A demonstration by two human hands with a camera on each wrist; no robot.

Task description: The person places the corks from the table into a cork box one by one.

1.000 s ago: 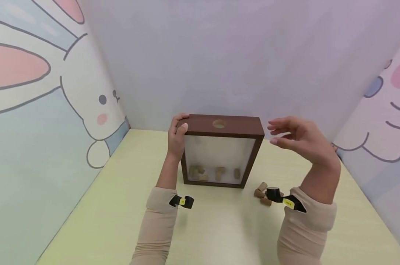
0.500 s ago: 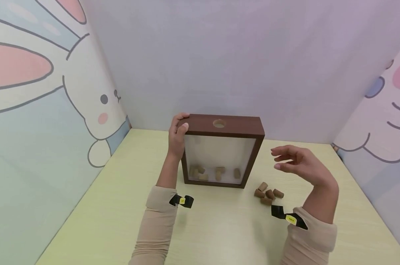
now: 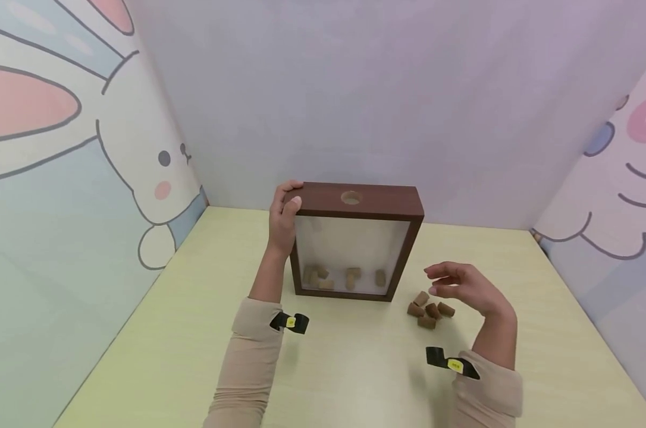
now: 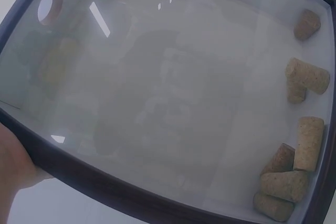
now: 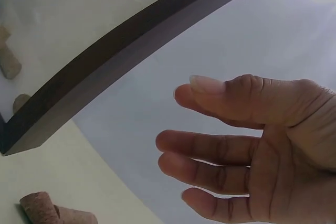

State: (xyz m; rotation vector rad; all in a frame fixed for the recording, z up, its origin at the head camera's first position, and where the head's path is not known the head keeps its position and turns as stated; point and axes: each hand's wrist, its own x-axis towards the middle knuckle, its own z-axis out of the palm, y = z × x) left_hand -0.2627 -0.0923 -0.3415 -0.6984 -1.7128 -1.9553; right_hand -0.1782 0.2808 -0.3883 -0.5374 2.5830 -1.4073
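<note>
A dark brown wooden box frame [image 3: 366,202] with a clear front and a round hole in its top stands upright on the table. Several corks [image 4: 310,140] lie along its bottom inside. My left hand [image 3: 282,223] grips the box's upper left corner, thumb at the front and fingers over the top. My right hand [image 3: 464,288] hovers just above and beside a small pile of loose corks [image 3: 427,321], right of the box. In the right wrist view its fingers [image 5: 205,148] are loosely bent with nothing between them, apart from the box.
The pale yellow table [image 3: 344,368] runs back to a plain light wall [image 3: 355,107]. Side walls carry cartoon drawings, with a rabbit [image 3: 135,154] on the left. A strap with a small black camera [image 3: 454,364] sits on each wrist.
My right hand has come down from beside the box's top toward the loose corks, its fingers still loosely bent. My left hand keeps its hold on the box, which stays in place.
</note>
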